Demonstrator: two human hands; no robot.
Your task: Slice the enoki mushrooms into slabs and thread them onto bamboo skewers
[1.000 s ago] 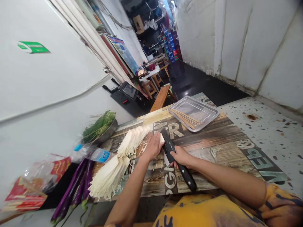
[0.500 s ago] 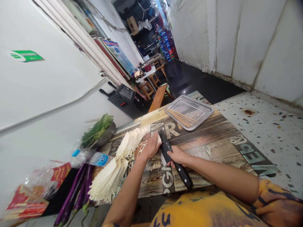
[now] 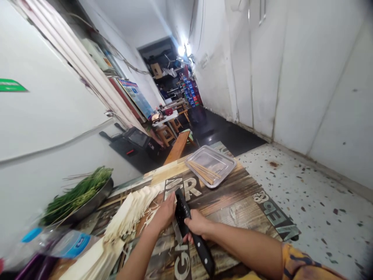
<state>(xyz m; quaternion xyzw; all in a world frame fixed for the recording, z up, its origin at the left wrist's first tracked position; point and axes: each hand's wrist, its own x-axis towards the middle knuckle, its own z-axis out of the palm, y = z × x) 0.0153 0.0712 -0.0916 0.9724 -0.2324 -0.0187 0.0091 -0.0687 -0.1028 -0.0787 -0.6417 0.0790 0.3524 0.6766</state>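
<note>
My right hand is wrapped round a knife with a dark blade and a black riveted handle. The blade points away from me, low over the table. My left hand is closed beside the far end of the blade, its fingers on a small pale piece of enoki mushroom that mostly hides behind them. Left of that hand, pale enoki mushrooms lie fanned out in a long row. A second pile of enoki mushrooms is nearer to me, cut off by the frame's bottom edge. Loose mushroom strands lie between the row and my left hand.
A metal tray with thin wooden skewers stands at the table's far side. To the left are a bowl of green vegetables, a plastic bottle and purple eggplants. A wooden bench stands beyond.
My view has tilted up and shifted right, so everything sits lower and further left in the picture. Both hands keep their places at the knife and the mushroom.
</note>
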